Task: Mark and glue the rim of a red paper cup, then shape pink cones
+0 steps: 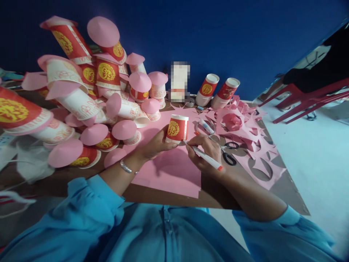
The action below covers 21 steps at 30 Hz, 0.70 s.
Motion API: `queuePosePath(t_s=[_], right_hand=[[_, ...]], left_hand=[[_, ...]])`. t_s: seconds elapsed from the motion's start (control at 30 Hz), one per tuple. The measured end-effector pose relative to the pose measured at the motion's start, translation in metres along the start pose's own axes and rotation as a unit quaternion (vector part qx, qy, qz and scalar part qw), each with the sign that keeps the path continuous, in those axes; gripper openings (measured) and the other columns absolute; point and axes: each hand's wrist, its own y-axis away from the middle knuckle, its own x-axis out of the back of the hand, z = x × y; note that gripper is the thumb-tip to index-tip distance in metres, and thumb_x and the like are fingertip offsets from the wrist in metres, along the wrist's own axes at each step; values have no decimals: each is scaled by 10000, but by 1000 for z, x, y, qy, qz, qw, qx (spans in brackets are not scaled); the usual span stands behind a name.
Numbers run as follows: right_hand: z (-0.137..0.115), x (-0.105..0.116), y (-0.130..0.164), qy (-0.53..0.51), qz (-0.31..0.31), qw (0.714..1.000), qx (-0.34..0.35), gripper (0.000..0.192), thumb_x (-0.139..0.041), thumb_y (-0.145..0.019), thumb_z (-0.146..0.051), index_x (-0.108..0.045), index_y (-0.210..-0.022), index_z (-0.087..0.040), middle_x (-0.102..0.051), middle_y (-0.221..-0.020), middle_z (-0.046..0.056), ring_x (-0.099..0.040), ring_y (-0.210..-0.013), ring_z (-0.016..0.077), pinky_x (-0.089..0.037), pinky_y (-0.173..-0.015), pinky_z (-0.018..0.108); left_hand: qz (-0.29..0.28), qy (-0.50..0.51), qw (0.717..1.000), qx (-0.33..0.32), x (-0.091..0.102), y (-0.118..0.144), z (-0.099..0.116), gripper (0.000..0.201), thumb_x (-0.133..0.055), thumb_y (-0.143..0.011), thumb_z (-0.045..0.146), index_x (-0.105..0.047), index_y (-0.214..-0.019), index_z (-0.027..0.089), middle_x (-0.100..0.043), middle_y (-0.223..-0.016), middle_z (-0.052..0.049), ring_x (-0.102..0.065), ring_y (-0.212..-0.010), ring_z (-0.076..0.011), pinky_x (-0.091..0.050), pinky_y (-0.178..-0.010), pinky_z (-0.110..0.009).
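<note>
A red paper cup point(177, 129) with a yellow emblem and a white strip is held in my left hand point(159, 143), its fingers wrapped round the side and partly hidden. My right hand point(205, 151) grips a white marker point(207, 158) with a red end. The marker's tip meets the lower edge of the cup, or is very near it. Both hands are above a large sheet of pink paper point(169, 178) on the table. Scissors point(229, 153) with black handles lie just right of my right hand.
Many cups with pink paper cones point(140, 81) crowd the left side. Two stacks of red cups point(207, 87) stand at the back. Pink paper scraps point(256, 145) and a glue tube point(206, 126) lie at right. Beyond the table's right edge is a red plastic chair point(308, 92) with a person.
</note>
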Motion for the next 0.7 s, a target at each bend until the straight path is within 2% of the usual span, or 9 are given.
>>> queuePosePath(t_s=[0.1, 0.33, 0.43, 0.53, 0.6, 0.7], right_hand=[[0, 0, 1, -29, 7, 1000, 0, 94, -681, -979, -178, -622, -983, -251, -744, -776, -18, -725, -624, 153, -603, -611, 294], [6, -3, 6, -81, 28, 996, 8, 112, -705, -974, -195, -653, -1056, -250, -757, -834, 5, -755, -697, 189, -628, -660, 330], [8, -3, 5, -83, 37, 996, 6, 153, -718, -972, -204, -654, -1101, -254, -793, -915, 40, -800, -818, 227, -660, -726, 370], [7, -3, 5, -89, 29, 996, 4, 189, -722, -967, -181, -651, -1123, -260, -814, -972, 55, -823, -899, 240, -677, -772, 387], [5, -3, 5, -94, 19, 995, 2, 216, -727, -957, -149, -649, -1130, -253, -823, -996, 64, -831, -934, 240, -683, -800, 384], [5, -3, 5, -99, 11, 995, 2, 235, -736, -944, -127, -652, -1130, -243, -834, -1025, 81, -839, -974, 245, -687, -833, 384]], left_hand=[[-1, 7, 1000, -1, -1, -1, 0, 601, -917, -799, 285, -633, -1322, 195, -774, -1260, -128, -737, -1192, -311, -550, -1085, -494], [22, 36, 999, 8, -1, 1, 4, 534, -899, -777, 288, -675, -1252, 192, -783, -1129, -78, -737, -1082, -249, -547, -1020, -403], [25, 46, 999, 6, -2, 1, 6, 491, -889, -761, 318, -695, -1195, 198, -774, -957, -52, -739, -999, -261, -557, -962, -403], [27, 58, 998, -2, -2, 0, 5, 451, -881, -752, 330, -695, -1146, 215, -706, -778, -13, -730, -932, -270, -568, -925, -418], [34, 71, 997, -8, -2, -1, 3, 502, -875, -750, 317, -674, -1202, 234, -720, -834, -9, -729, -967, -264, -563, -950, -421], [45, 81, 996, -16, -1, -1, 2, 615, -866, -754, 287, -620, -1317, 260, -765, -1067, -27, -716, -1111, -259, -523, -1047, -427]])
